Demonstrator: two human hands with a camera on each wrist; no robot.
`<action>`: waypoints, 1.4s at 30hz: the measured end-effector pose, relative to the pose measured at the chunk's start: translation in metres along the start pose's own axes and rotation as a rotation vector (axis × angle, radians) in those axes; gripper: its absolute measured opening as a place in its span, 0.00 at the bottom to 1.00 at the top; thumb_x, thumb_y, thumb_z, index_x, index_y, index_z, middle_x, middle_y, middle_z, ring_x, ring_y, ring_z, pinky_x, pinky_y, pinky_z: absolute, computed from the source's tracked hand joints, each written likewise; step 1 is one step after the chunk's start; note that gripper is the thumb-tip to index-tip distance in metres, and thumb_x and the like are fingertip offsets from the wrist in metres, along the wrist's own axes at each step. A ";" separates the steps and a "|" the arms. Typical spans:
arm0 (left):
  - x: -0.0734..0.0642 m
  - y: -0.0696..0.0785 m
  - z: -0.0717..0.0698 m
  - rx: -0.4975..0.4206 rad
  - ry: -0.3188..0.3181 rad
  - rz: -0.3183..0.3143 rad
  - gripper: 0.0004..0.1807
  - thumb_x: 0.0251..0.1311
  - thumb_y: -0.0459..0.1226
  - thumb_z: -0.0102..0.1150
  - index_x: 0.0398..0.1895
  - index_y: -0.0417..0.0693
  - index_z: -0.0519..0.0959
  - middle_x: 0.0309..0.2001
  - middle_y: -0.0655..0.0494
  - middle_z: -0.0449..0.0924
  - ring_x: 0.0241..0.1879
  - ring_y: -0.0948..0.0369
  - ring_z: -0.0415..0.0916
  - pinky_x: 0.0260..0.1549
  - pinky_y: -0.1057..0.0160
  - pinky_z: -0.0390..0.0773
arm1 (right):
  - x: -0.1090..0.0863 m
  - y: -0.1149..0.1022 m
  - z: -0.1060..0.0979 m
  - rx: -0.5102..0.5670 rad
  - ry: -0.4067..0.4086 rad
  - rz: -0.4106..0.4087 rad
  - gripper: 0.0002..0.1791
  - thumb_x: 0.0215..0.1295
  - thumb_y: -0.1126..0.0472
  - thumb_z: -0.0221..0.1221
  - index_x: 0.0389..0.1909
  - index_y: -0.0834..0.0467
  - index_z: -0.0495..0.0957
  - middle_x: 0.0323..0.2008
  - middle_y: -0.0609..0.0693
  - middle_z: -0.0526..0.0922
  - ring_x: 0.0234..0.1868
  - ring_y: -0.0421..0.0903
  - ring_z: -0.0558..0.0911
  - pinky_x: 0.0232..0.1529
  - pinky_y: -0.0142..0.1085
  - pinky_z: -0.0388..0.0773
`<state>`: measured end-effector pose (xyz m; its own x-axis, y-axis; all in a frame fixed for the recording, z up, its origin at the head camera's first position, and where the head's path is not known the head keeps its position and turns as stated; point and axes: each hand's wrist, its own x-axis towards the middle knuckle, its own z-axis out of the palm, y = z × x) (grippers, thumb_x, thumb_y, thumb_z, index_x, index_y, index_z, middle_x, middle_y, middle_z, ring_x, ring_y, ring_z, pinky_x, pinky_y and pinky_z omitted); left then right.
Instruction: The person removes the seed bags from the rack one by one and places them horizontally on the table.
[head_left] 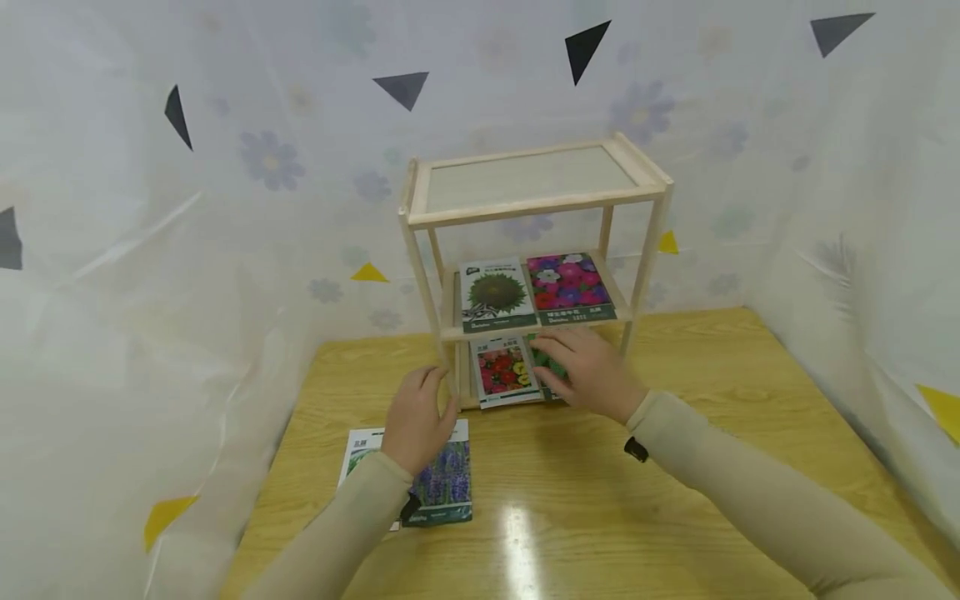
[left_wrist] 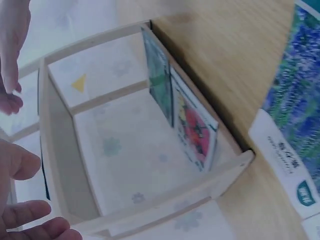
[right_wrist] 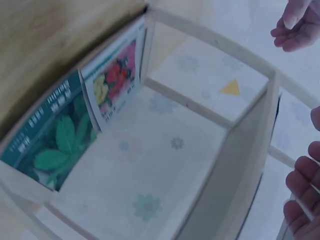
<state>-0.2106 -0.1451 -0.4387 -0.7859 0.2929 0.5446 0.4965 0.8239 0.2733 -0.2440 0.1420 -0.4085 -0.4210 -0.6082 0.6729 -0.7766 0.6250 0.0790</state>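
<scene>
My right hand (head_left: pixel 588 371) hovers in front of the lower tier of a small wooden rack (head_left: pixel 536 212), fingers loosely bent, overlapping a green-leaf seed packet (right_wrist: pixel 60 135). Beside that packet lies a second one with red and yellow flowers (head_left: pixel 506 371). My left hand (head_left: pixel 420 421) is near the rack's front left leg, its fingers relaxed around nothing. Below it on the table are a purple-flower packet (head_left: pixel 446 483) and a white-topped packet (head_left: pixel 360 446), both partly covered by the hand and sleeve. Neither wrist view shows anything held.
On the middle tier lie a sunflower packet (head_left: pixel 497 296) and a pink-and-purple flower packet (head_left: pixel 570 287). The rack stands toward the back of the wooden table (head_left: pixel 697 492). Behind it hangs a pale patterned curtain (head_left: pixel 480 50), which also encloses both sides.
</scene>
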 end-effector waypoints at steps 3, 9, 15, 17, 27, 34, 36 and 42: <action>0.010 0.008 0.000 -0.007 0.036 0.046 0.24 0.61 0.42 0.62 0.56 0.38 0.75 0.51 0.43 0.76 0.51 0.48 0.74 0.49 0.51 0.77 | 0.008 0.010 -0.007 -0.031 -0.008 0.048 0.27 0.69 0.44 0.54 0.53 0.63 0.78 0.49 0.56 0.80 0.50 0.54 0.78 0.54 0.49 0.74; 0.032 0.020 -0.001 -0.024 0.059 0.116 0.27 0.63 0.43 0.60 0.60 0.36 0.72 0.55 0.41 0.73 0.53 0.48 0.73 0.52 0.50 0.75 | 0.023 0.021 -0.008 -0.098 -0.049 0.140 0.36 0.67 0.34 0.50 0.56 0.63 0.76 0.51 0.57 0.79 0.53 0.55 0.76 0.60 0.50 0.68; 0.056 0.023 0.003 0.039 0.053 0.148 0.31 0.65 0.48 0.56 0.60 0.31 0.70 0.55 0.35 0.72 0.53 0.45 0.73 0.53 0.50 0.75 | 0.034 0.027 0.000 -0.121 -0.114 0.171 0.35 0.62 0.39 0.60 0.57 0.63 0.75 0.52 0.59 0.79 0.55 0.58 0.76 0.61 0.52 0.67; 0.063 0.025 0.003 0.056 0.033 0.145 0.33 0.66 0.50 0.55 0.62 0.31 0.68 0.57 0.35 0.71 0.55 0.44 0.71 0.55 0.50 0.73 | 0.036 0.029 0.003 -0.130 -0.132 0.174 0.35 0.60 0.40 0.62 0.58 0.63 0.75 0.54 0.60 0.78 0.56 0.58 0.75 0.62 0.53 0.66; 0.101 0.033 0.000 0.154 -0.089 0.120 0.34 0.68 0.51 0.51 0.65 0.32 0.64 0.61 0.31 0.67 0.59 0.40 0.68 0.57 0.47 0.70 | 0.049 0.031 0.003 -0.100 -0.278 0.270 0.39 0.64 0.35 0.55 0.63 0.62 0.71 0.60 0.60 0.74 0.62 0.59 0.71 0.66 0.54 0.59; 0.115 0.043 0.003 0.253 -0.265 0.020 0.39 0.70 0.57 0.40 0.70 0.35 0.59 0.65 0.29 0.61 0.62 0.40 0.65 0.58 0.48 0.70 | 0.049 0.032 0.001 -0.104 -0.361 0.311 0.42 0.64 0.33 0.53 0.65 0.62 0.68 0.63 0.60 0.71 0.64 0.59 0.68 0.67 0.55 0.57; 0.116 0.046 0.003 0.259 -0.309 -0.012 0.40 0.70 0.58 0.38 0.71 0.36 0.57 0.66 0.29 0.59 0.64 0.39 0.62 0.60 0.48 0.68 | 0.048 0.034 0.001 -0.102 -0.363 0.312 0.41 0.63 0.33 0.54 0.65 0.62 0.68 0.63 0.60 0.71 0.64 0.59 0.68 0.67 0.56 0.57; 0.119 0.049 0.007 0.294 -0.390 -0.089 0.41 0.70 0.62 0.31 0.74 0.41 0.53 0.69 0.30 0.55 0.69 0.39 0.52 0.64 0.49 0.63 | 0.044 0.038 0.003 -0.098 -0.370 0.315 0.42 0.63 0.33 0.54 0.66 0.61 0.69 0.64 0.60 0.70 0.64 0.59 0.68 0.67 0.56 0.57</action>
<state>-0.2827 -0.0670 -0.3655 -0.9277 0.3290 0.1764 0.3406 0.9394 0.0392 -0.2932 0.1373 -0.3776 -0.7799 -0.5043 0.3707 -0.5448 0.8386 -0.0053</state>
